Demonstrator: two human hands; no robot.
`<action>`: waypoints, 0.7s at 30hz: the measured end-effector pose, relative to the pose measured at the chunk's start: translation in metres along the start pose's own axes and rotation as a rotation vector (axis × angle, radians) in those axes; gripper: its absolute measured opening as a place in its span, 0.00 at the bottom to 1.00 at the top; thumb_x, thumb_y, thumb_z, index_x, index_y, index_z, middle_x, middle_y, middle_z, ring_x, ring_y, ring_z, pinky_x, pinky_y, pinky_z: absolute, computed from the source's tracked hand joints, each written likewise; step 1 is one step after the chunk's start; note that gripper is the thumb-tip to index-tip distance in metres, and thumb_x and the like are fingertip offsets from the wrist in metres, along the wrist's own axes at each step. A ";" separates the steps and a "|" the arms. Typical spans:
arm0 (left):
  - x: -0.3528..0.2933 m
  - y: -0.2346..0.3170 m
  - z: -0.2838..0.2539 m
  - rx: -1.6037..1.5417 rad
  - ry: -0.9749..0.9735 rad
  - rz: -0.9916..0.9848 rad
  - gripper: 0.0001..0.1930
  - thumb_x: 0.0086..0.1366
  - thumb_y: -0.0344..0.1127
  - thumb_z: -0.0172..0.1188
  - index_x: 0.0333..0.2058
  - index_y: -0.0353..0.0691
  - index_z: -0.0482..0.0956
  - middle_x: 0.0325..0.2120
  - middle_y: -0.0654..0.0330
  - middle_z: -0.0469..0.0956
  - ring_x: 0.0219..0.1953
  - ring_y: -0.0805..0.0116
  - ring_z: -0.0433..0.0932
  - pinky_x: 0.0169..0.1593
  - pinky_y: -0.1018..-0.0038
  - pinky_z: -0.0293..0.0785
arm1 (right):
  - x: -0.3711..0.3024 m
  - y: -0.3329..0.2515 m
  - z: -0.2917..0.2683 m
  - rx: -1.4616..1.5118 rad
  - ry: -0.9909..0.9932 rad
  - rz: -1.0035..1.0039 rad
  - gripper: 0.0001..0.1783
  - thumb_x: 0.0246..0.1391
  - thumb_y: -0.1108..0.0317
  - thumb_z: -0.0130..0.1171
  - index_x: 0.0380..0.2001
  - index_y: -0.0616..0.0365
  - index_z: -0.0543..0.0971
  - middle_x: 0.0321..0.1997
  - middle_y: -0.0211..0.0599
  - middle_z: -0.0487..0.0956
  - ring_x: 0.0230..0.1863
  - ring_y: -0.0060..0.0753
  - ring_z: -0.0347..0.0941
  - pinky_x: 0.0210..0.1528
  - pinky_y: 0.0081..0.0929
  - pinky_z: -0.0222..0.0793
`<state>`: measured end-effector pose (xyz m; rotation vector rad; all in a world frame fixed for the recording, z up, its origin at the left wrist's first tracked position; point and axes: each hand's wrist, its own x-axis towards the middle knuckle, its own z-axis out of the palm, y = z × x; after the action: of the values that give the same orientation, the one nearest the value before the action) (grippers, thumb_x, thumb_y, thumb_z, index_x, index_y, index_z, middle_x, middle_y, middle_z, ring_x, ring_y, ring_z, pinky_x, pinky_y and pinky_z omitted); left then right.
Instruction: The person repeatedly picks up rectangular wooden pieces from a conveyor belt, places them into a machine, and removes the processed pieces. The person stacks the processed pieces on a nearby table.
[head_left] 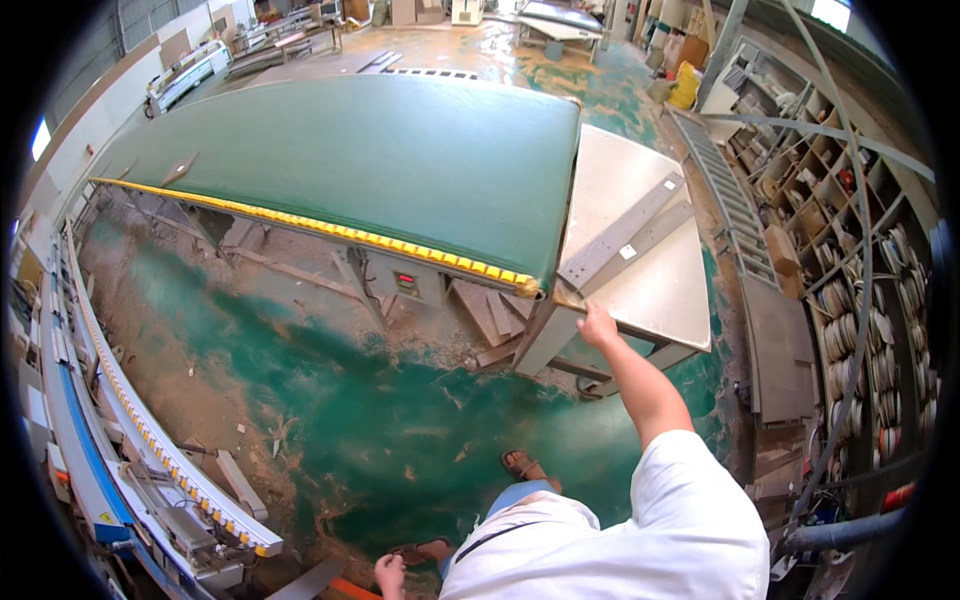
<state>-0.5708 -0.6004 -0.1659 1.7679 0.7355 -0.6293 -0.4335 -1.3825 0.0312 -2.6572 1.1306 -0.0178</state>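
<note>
My right hand (598,325) reaches out to the front left corner of a pale-topped table (655,305). Its fingers are curled at the edge, close to the near ends of two grey-brown boards. The longer board (622,232) lies slantwise on the tabletop with a small white label on it. Beside it lies the second board (657,236), also labelled. Whether the fingers hold a board end or the table edge cannot be made out. Low at the bottom edge, my left hand (390,575) hangs by my side, fingers curled; anything inside them is hidden.
A long green conveyor belt (400,160) with a yellow-toothed edge (330,229) adjoins the table. Scrap boards (490,315) lie beneath it. Another machine with a curved rail (150,430) stands at left. Shelves of wound rolls (875,340) and a roller track (725,190) line the right.
</note>
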 end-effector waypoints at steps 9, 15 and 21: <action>-0.106 0.251 0.296 0.161 -0.507 0.052 0.21 0.67 0.36 0.61 0.55 0.31 0.73 0.42 0.54 0.81 0.40 0.68 0.82 0.40 0.75 0.78 | 0.003 0.065 0.009 -0.073 -0.018 -0.329 0.49 0.56 0.53 0.58 0.72 0.64 0.49 0.79 0.50 0.42 0.80 0.50 0.35 0.75 0.53 0.43; -0.132 0.327 0.459 -0.013 -0.751 -0.050 0.30 0.73 0.36 0.54 0.68 0.37 0.55 0.60 0.45 0.70 0.55 0.55 0.77 0.53 0.62 0.78 | -0.132 0.046 0.001 0.154 -0.061 -0.528 0.41 0.48 0.65 0.58 0.68 0.62 0.62 0.75 0.52 0.55 0.77 0.54 0.46 0.73 0.55 0.47; -0.129 0.292 0.410 -0.216 -0.554 0.130 0.37 0.68 0.24 0.55 0.71 0.46 0.48 0.55 0.46 0.72 0.53 0.57 0.77 0.52 0.59 0.79 | -0.111 0.079 -0.005 0.666 0.257 -0.007 0.30 0.52 0.68 0.61 0.60 0.63 0.70 0.62 0.52 0.72 0.64 0.53 0.67 0.69 0.44 0.59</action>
<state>-0.4666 -1.0848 -0.0088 1.3392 0.2899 -0.8661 -0.5674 -1.3568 0.0268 -2.0925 0.9629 -0.6365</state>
